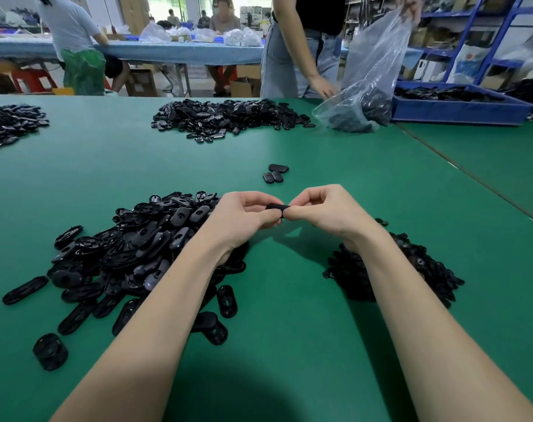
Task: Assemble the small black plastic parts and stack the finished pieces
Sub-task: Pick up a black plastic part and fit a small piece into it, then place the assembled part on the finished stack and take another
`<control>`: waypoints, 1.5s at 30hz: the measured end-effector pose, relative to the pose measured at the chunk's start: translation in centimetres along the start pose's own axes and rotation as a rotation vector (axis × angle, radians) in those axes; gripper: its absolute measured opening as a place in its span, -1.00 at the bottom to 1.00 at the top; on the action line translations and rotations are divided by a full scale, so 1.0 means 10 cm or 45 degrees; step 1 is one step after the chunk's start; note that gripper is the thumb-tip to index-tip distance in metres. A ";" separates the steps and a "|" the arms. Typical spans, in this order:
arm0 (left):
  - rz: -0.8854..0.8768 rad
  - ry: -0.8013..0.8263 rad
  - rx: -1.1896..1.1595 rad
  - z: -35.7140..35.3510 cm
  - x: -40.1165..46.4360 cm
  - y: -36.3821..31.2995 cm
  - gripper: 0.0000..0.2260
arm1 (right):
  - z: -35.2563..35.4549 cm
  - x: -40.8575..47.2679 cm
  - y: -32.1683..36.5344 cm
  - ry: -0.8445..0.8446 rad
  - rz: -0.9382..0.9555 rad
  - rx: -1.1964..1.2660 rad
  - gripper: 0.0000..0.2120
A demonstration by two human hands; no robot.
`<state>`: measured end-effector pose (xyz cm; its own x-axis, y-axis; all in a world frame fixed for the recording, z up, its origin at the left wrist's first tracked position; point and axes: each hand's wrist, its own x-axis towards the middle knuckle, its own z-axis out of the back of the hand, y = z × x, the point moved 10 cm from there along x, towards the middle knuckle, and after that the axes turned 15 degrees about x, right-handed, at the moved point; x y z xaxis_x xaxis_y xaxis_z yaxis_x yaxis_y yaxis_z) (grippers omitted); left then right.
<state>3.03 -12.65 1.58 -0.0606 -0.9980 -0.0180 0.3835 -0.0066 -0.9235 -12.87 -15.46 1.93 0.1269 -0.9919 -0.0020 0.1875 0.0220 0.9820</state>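
My left hand and my right hand meet above the green table, both pinching one small black plastic part between fingertips and thumbs. Most of that part is hidden by my fingers. A big heap of oval black shells lies under and left of my left forearm. A smaller heap of little black pieces sits beside my right wrist. Three finished-looking ovals lie together farther out, just beyond my hands.
More black piles lie at the far centre and far left. A person across the table holds a clear plastic bag of parts beside a blue bin. Other people work at a blue table behind.
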 end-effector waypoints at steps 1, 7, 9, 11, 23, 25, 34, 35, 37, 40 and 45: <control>0.002 0.002 -0.001 0.00 0.00 0.00 -0.87 | 0.01 0.00 0.00 -0.004 0.004 -0.009 -0.86; 0.031 -0.062 0.091 -0.01 0.04 0.05 -0.88 | -0.03 0.03 -0.01 -0.040 0.037 -0.092 -0.83; 0.020 -0.075 0.094 0.01 0.05 0.06 -0.90 | -0.03 0.02 0.03 -0.029 0.076 -0.088 -0.86; 0.028 -0.076 0.039 0.03 0.06 0.07 -0.90 | -0.02 0.00 0.10 0.018 0.124 -0.072 -0.89; 0.092 -0.201 -0.044 0.13 0.09 0.15 -0.88 | -0.13 -0.04 0.27 0.037 0.388 -0.497 -0.70; 0.089 -0.200 -0.072 0.13 0.10 0.15 -0.89 | -0.13 -0.05 0.29 0.009 0.416 -0.531 -0.72; 0.083 -0.179 0.081 0.08 0.13 0.17 -0.98 | 0.21 0.07 0.00 -0.257 0.085 -0.615 -0.88; 0.051 -0.173 0.201 0.07 0.12 0.14 -0.96 | 0.23 0.10 -0.06 -0.262 0.021 -0.630 -0.88; -0.062 -0.153 0.532 0.01 0.09 0.03 -0.94 | 0.23 0.20 -0.13 -0.242 -0.079 -0.602 -0.91; -0.244 -0.066 0.816 -0.13 0.04 -0.11 -0.97 | 0.23 0.44 -0.09 -0.286 -0.153 -0.609 -0.92; -0.292 -0.041 0.842 -0.15 0.02 -0.13 -0.97 | 0.29 0.87 0.03 -0.505 -0.135 -0.744 -0.79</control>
<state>1.18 -12.77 2.19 -0.1837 -0.9681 0.1707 0.8452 -0.2442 -0.4755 -14.51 -24.48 2.73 -0.2641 -0.9606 0.0864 0.6845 -0.1236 0.7184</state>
